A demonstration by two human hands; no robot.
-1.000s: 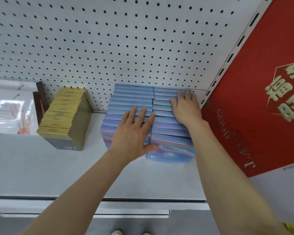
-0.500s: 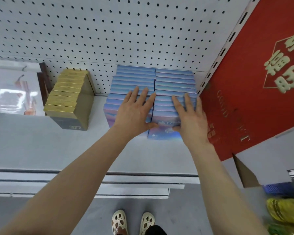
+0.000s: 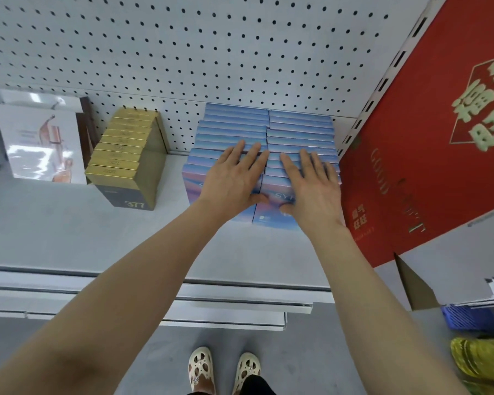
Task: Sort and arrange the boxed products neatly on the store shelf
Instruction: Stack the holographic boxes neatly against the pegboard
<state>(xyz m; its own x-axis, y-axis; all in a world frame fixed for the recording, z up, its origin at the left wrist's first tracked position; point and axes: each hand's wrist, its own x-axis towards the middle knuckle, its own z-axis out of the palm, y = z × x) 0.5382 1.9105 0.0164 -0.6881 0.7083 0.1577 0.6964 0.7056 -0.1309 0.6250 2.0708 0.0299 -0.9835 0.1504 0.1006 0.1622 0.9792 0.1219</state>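
Both hands flat, fingers straight: left hand (image 3: 234,178), right hand (image 3: 311,186) press blue boxes (image 3: 297,129). Uneven push could skew rows, topple near boxes off shelf (image 3: 69,229).

Your left hand (image 3: 231,178) and right hand (image 3: 311,189) lie flat side by side, fingers straight, both arms stretched forward.
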